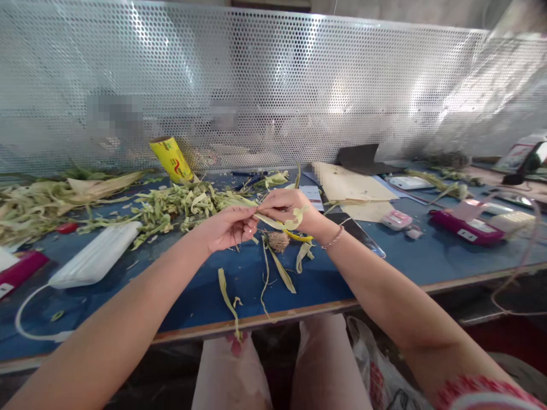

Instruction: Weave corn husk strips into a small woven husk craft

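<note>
My left hand (226, 228) and my right hand (288, 210) meet above the blue table (397, 265), both pinching a pale green leaf strip (277, 222) held between them. A yellow-handled tool (297, 235) shows under my right hand; I cannot tell whether the hand grips it. Just below the hands lies a small brown fibrous clump (278, 241), with loose leaf strips (280, 270) trailing toward the table's front edge. A bracelet is on my right wrist.
A heap of green leaf scraps (183, 205) spreads behind my hands, more husks (38, 202) at far left. A yellow roll (172, 159), white pack (96, 254), brown envelope (352, 185), pink devices (461, 226) and a perforated metal screen (273, 85) surround the work spot.
</note>
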Demonstrator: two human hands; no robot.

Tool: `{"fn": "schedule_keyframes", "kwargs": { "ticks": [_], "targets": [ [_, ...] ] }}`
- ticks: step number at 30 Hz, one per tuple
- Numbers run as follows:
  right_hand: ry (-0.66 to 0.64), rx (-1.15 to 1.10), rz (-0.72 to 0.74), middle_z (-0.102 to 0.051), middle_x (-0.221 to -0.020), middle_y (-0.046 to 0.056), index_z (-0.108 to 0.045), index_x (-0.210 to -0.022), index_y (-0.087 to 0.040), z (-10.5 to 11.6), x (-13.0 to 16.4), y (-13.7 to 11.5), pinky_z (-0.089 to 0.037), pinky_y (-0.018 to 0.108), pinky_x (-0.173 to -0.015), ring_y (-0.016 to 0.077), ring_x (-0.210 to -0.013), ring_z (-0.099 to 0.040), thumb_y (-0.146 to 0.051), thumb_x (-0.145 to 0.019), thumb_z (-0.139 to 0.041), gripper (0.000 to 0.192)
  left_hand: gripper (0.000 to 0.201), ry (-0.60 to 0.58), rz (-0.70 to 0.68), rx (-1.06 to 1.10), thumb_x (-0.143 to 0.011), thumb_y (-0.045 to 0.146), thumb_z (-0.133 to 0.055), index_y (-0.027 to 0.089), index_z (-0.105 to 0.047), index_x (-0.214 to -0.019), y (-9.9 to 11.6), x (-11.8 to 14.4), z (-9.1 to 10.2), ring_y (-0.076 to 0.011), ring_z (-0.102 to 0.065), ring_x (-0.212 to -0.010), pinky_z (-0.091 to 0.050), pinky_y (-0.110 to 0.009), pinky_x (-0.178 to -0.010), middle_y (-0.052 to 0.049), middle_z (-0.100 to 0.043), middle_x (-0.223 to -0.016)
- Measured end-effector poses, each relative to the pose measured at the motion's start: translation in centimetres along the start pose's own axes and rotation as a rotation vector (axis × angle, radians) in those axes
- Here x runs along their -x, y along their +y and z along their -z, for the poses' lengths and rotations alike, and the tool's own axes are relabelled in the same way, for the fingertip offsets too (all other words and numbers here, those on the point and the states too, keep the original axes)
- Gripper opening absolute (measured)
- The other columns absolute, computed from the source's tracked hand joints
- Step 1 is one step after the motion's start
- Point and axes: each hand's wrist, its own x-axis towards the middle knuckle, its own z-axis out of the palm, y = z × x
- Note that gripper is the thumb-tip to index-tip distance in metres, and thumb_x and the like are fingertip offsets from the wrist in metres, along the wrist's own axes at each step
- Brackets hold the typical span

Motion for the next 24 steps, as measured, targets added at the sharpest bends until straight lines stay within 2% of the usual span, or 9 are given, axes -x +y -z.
{"fn": "schedule_keyframes", "kwargs": {
  "ticks": [8, 11, 16, 20, 24],
  "targets": [
    [-0.066, -0.345, -0.296, -0.064, -0.071, 0.004, -0.069, -0.070, -0.015, -0.2, -0.2, 0.5, -0.048, 0.024, -0.059, 0.0099, -0.062, -0.057, -0.028, -0.065, -0.065, 0.015, 0.021, 0.022, 0.042, -0.010, -0.078, 0.008, -0.052, 0.006, -0.059, -0.059, 0.0, -0.3, 0.4, -0.0048, -0.048, -0.038, -0.042, -0.014, -0.039, -0.002, -0.053, -0.044],
    [-0.086, -0.396, -0.392, -0.064, -0.069, 0.003, -0.070, -0.070, -0.015, 0.0, -0.2, 0.4, -0.047, 0.023, -0.059, 0.0097, -0.063, -0.057, -0.030, -0.061, -0.068, 0.018, 0.016, 0.034, 0.041, -0.026, -0.077, 0.007, -0.053, 0.005, -0.061, -0.062, 0.0, -0.4, 0.5, -0.0044, -0.050, -0.039, -0.043, -0.014, -0.041, -0.002, -0.055, -0.046],
    [-0.099, -0.430, -0.525, -0.065, -0.069, 0.003, -0.070, -0.075, -0.014, 0.2, -0.3, -0.3, -0.047, 0.023, -0.059, 0.0085, -0.061, -0.055, -0.034, -0.066, -0.064, 0.023, 0.014, 0.120, -0.011, -0.124, -0.076, 0.007, -0.056, 0.007, -0.062, -0.063, 0.1, -0.3, 0.1, -0.0055, -0.054, -0.041, -0.047, -0.014, -0.044, -0.003, -0.059, -0.049],
    [-0.093, -0.366, -0.563, -0.065, -0.067, 0.003, -0.070, -0.078, -0.013, 0.1, -0.4, -0.5, -0.046, 0.023, -0.058, 0.0079, -0.058, -0.054, -0.032, -0.067, -0.064, 0.023, 0.012, 0.113, -0.028, -0.190, -0.074, 0.009, -0.059, 0.008, -0.063, -0.062, 0.1, -0.1, -0.2, -0.0062, -0.055, -0.043, -0.047, -0.014, -0.044, -0.002, -0.060, -0.048],
    [-0.100, -0.294, -0.514, -0.065, -0.067, 0.003, -0.070, -0.077, -0.014, 0.0, -0.4, -0.6, -0.046, 0.023, -0.057, 0.0083, -0.058, -0.054, -0.029, -0.068, -0.062, 0.020, 0.013, 0.102, -0.030, -0.225, -0.073, 0.009, -0.059, 0.008, -0.063, -0.061, 0.2, -0.1, -0.1, -0.0062, -0.054, -0.041, -0.045, -0.015, -0.042, -0.002, -0.059, -0.048]
  ]
}}
